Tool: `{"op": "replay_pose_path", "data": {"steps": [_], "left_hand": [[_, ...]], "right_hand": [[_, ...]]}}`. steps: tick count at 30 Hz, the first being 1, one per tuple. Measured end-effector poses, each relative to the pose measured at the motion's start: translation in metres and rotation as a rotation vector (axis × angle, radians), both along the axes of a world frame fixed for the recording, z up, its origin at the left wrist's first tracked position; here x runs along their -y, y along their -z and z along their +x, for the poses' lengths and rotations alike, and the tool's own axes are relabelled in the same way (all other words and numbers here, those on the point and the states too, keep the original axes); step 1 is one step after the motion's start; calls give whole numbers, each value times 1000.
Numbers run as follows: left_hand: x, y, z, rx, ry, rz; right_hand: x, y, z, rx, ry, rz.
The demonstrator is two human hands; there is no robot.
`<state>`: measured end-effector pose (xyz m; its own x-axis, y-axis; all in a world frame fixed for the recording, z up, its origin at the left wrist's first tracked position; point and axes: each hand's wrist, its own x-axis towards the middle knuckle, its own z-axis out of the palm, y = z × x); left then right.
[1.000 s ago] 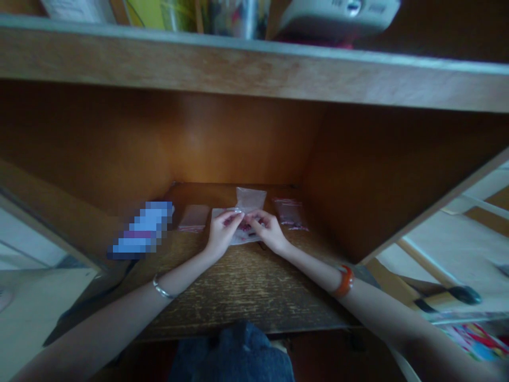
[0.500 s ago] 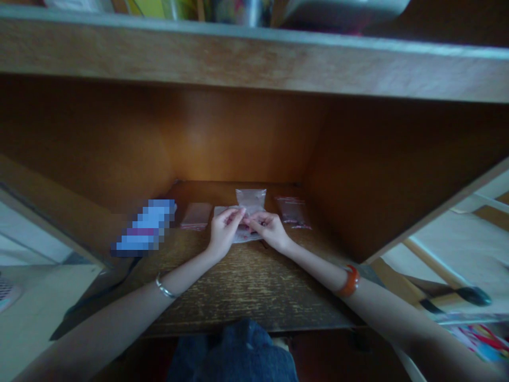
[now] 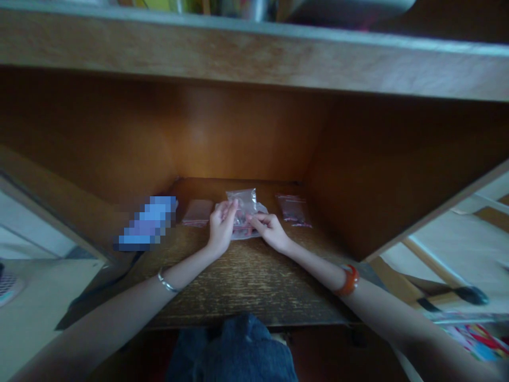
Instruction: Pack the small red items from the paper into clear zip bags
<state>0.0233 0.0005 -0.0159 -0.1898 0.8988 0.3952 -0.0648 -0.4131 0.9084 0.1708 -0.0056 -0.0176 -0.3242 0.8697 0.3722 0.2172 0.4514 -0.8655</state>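
Head view: the left hand (image 3: 221,224) and right hand (image 3: 272,232) pinch a small clear bag (image 3: 246,199) over a larger plastic bag (image 3: 262,208). Left of the larger bag lie flat bags (image 3: 198,210), apparently unused; right of it, bags with dark bits (image 3: 293,208), seemingly done. The pinched one looks unfinished; its seal is unclear.

I see a slim silver bangle (image 3: 167,282) on one arm, a chunky orange bracelet (image 3: 350,281) on the other, blue denim (image 3: 238,353) below.
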Motion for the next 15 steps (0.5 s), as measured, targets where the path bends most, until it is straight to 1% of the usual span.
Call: {"op": "replay_pose_path", "data": {"steps": [4, 7, 9, 13, 15], "left_hand": [[1, -1, -1, 49, -1, 24], [1, -2, -2, 31, -9, 32], [0, -1, -3, 6, -14, 24], [1, 1, -2, -63, 27, -10], [3, 2, 0, -83, 76, -17]], "right_hand": [[1, 1, -1, 12, -19, 7], [3, 0, -2, 47, -18, 24], [6, -3, -3, 44, 10, 43], [8, -6, -4, -81, 102, 84], [5, -5, -3, -135, 91, 35]]}}
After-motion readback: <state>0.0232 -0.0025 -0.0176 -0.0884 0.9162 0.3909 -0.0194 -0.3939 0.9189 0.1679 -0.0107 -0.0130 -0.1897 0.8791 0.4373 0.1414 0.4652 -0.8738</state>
